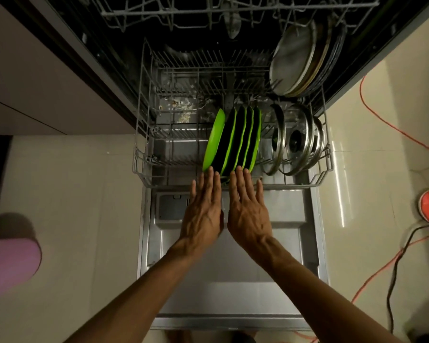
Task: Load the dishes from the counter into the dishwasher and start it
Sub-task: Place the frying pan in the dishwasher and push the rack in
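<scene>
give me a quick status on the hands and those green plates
Left hand and right hand open, flat, fingertips at the green plates. Plates upright in the pulled-out lower rack. Steel lids beside them, nothing blocking.

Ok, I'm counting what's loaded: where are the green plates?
The green plates stand on edge mid lower rack, left of the steel lids, just beyond both hands' fingertips.

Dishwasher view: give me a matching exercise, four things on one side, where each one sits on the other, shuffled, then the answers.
Things:
1. green plates
2. steel lids
3. large steel plates
4. left hand

Places:
A. back right of the lower rack
B. fingertips at the plates' near edge
C. front right of the rack
D. upright in the rack's front middle

Pairs: 1-D, 2-C, 3-A, 4-B
</scene>
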The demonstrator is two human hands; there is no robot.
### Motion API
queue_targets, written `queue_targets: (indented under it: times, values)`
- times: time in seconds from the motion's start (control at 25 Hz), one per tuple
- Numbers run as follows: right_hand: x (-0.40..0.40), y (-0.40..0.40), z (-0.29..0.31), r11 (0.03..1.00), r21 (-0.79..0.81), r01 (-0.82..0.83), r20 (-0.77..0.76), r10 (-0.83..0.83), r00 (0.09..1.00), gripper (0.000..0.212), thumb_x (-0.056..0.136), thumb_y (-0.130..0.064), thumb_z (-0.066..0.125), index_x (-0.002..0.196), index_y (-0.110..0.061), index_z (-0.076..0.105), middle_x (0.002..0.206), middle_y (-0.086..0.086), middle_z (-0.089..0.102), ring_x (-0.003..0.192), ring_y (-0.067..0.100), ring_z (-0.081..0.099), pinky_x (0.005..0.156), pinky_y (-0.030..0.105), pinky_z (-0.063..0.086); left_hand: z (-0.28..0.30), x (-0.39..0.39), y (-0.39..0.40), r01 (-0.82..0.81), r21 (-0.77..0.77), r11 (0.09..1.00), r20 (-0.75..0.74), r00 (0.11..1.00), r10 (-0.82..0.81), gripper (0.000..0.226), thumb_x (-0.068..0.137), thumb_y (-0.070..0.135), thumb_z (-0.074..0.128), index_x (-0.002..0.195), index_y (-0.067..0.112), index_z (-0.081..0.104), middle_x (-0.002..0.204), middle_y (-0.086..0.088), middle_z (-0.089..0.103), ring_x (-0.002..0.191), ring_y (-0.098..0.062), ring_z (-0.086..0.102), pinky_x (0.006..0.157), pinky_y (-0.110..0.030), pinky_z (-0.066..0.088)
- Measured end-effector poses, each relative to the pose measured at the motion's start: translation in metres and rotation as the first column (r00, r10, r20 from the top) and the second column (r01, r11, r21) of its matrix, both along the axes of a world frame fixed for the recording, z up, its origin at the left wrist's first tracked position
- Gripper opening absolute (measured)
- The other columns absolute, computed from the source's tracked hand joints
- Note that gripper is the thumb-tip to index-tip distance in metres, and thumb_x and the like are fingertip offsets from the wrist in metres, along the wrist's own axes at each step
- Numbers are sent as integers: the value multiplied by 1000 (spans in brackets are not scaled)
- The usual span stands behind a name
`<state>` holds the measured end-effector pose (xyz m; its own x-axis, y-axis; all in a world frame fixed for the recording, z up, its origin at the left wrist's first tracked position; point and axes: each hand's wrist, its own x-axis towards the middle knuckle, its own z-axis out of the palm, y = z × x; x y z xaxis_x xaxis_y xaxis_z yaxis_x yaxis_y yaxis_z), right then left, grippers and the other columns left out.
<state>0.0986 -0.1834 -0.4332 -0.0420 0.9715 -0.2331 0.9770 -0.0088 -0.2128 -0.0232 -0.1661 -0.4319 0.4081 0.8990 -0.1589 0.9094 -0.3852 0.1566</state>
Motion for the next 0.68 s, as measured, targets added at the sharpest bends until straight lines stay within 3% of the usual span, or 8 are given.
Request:
queue_targets:
  times: [0.2, 0.36, 0.56, 0.68]
  values:
    - [10, 7, -11, 997, 35, -66, 123, 61, 990, 90, 76, -8, 42, 154, -7, -3, 162, 13, -4, 150, 27, -11, 120, 50, -7, -1, 6, 8, -18, -66, 998, -119, 993, 10, 104, 71, 12, 66, 151, -6, 2, 158, -29, 3, 147, -41, 8, 120, -50, 7]
    - [21, 45, 0, 989, -88, -115, 114, 125, 986, 93, 86, -12, 43, 148, -12, -26, 155, 9, -31, 141, 23, -33, 116, 48, -21, 10, 12, 45, -7, -188, 982, -136, 991, -19, 100, 87, 17, 53, 143, -1, -28, 152, -23, -33, 144, -37, -25, 119, -45, -14]
    - [31, 102, 11, 981, -142, -136, 94, 150, 984, 95, 89, -25, 45, 145, -11, -29, 156, 10, -32, 142, 24, -30, 119, 49, -14, 18, 21, 102, -2, -232, 973, -92, 996, -20, 105, 87, 25, 61, 147, -3, -21, 155, -24, -28, 145, -37, -22, 120, -43, -12]
    - [36, 133, 14, 975, -159, -156, 67, 168, 983, 96, 87, -22, 49, 149, -12, -24, 159, 9, -26, 146, 23, -25, 119, 47, -13, 19, 24, 134, 9, -258, 966, -105, 994, -37, 110, 84, 27, 65, 148, -3, -19, 156, -24, -27, 146, -36, -20, 121, -44, -7]
